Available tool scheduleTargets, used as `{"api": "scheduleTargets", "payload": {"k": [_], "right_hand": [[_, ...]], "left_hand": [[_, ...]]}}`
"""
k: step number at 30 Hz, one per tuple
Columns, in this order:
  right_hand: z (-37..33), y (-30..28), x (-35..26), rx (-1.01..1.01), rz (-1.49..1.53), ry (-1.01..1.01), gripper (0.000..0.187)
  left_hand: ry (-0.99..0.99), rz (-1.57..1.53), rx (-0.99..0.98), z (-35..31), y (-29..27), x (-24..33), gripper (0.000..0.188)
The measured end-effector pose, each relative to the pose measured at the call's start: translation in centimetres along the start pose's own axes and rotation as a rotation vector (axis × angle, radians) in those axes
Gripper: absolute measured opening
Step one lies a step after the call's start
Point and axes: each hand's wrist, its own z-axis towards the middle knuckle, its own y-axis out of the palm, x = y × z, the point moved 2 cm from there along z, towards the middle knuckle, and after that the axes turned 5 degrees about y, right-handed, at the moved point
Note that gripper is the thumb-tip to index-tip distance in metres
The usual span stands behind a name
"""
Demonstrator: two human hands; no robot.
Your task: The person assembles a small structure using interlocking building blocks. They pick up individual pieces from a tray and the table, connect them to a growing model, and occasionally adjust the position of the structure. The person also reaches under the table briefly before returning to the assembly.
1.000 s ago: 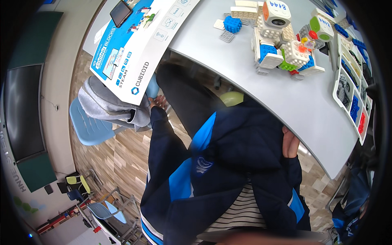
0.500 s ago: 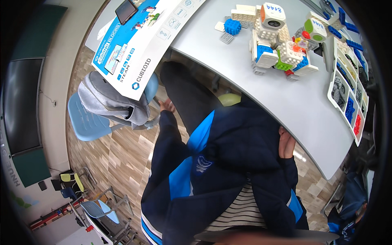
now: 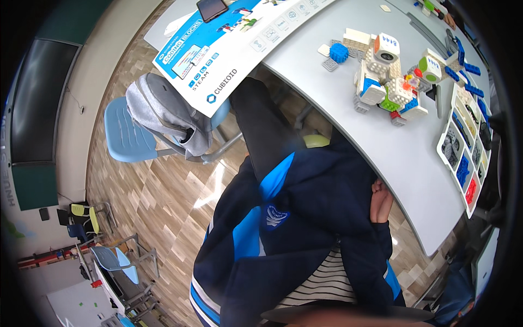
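Note:
My right hand [image 3: 381, 203] is low beside the table's curved near edge, against my dark jacket. Its fingers are mostly tucked out of sight, and no object shows in it. My left sleeve [image 3: 231, 188] runs up beside my thigh, and the left hand itself is hidden behind the leg. On the grey table [image 3: 376, 136] stands a figure built of white, blue and green blocks, topped by a white cube with an orange side [image 3: 385, 48]. A blue round block [image 3: 338, 53] lies left of it. Right of it is a white cube with a green face [image 3: 430, 70].
A sorting tray [image 3: 442, 143] of small parts lies at the table's right. A large printed box [image 3: 239, 60] overhangs the left edge, with a phone [image 3: 212, 9] on it. A grey backpack [image 3: 163, 106] rests on a blue chair [image 3: 128, 133]. Another person's hand [image 3: 449, 22] is at far right.
My left hand, seen beside the chair with its fingers apart, has drawn back behind my thigh. The view has shifted, and the right hand stays by the table edge.

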Motion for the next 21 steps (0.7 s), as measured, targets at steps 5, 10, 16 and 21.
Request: {"api": "scheduleTargets", "payload": {"k": [5, 10, 16, 21], "right_hand": [[-0.4, 1.0, -0.4, 0.038, -0.010, 0.010, 0.026], [-0.5, 0.8, -0.4, 0.054, -0.024, -0.016, 0.024], [-0.3, 0.4, -0.4, -0.019, -0.098, -0.029, 0.031], [-0.6, 0.8, -0.1, 0.061, -0.030, -0.039, 0.030]], "left_hand": [[0.006, 0.051, -0.020, -0.7, -0.2, 0.1, 0.064], [0.012, 0.103, -0.039, -0.6, 0.2, 0.3, 0.063], [0.011, 0.161, -0.052, -0.2, 0.5, 0.8, 0.062], [0.008, 0.220, -0.069, 0.5, 1.2, 1.5, 0.061]]}}
